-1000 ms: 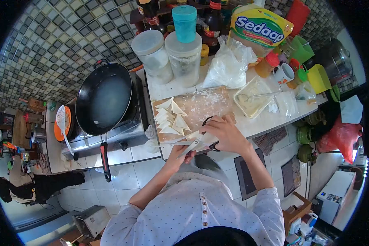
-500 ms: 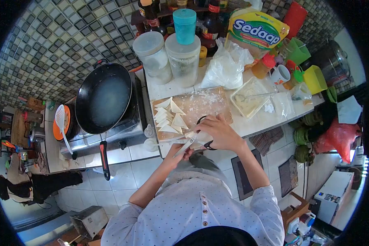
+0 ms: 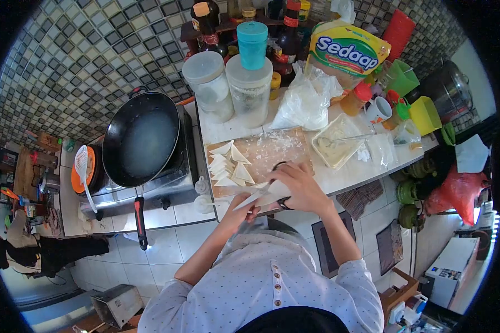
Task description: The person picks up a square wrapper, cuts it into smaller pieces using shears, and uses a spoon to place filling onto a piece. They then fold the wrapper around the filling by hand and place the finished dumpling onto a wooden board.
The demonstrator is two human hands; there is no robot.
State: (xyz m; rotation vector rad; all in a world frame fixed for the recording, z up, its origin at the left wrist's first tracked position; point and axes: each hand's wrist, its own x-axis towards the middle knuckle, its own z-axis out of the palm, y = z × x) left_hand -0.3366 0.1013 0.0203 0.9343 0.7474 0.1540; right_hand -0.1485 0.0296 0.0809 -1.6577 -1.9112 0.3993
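Black-handled scissors [image 3: 248, 201] are gripped in my right hand [image 3: 301, 186], fingers wrapped round the handles. Their blades point left, across the fingers of my left hand [image 3: 236, 215]. My left hand is closed on the near edge of a pale, thin dough sheet [image 3: 275, 192], which lies by the blades and is partly covered by my right hand. Just beyond the hands is a wooden board [image 3: 272, 152], dusted with white powder. Several white dough triangles [image 3: 223, 166] overlap in a pile on its left side.
A black wok [image 3: 141, 139] with cloudy liquid sits on the stove at left, its handle jutting forward. A slotted spoon [image 3: 82, 164] rests on an orange plate. Behind the board stand lidded jars [image 3: 250, 91] and a bag of white powder [image 3: 303, 105]. A white tray [image 3: 336, 139] holds a spoon.
The view has tilted slightly, so the counter appears a little lower. My right hand has shifted slightly with the scissors, and the blades look closer together. My left hand stays near the same place.
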